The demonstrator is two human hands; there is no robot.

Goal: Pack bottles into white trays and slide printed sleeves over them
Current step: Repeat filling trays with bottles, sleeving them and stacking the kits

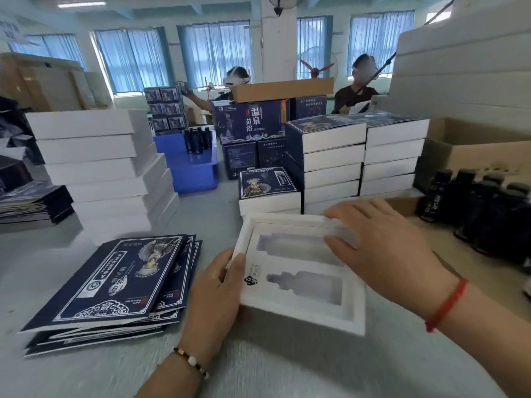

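Note:
A white tray [298, 308] with two empty bottle-shaped recesses lies on the grey table in front of me. My left hand [218, 288] grips its left edge, thumb on top of the rim. My right hand [382, 248] rests on its far right part, fingers spread over the rim. Flat printed dark blue sleeves [115, 282] lie stacked to the left. Several dark bottles [477, 208] stand at the right by a cardboard box.
Tall stacks of white trays [97, 173] stand at the left. Sleeved boxes [327, 156] are stacked behind the tray, one low stack [268, 188] right at its far edge. A blue bin [192, 168] sits mid-table. Two people work at the far side.

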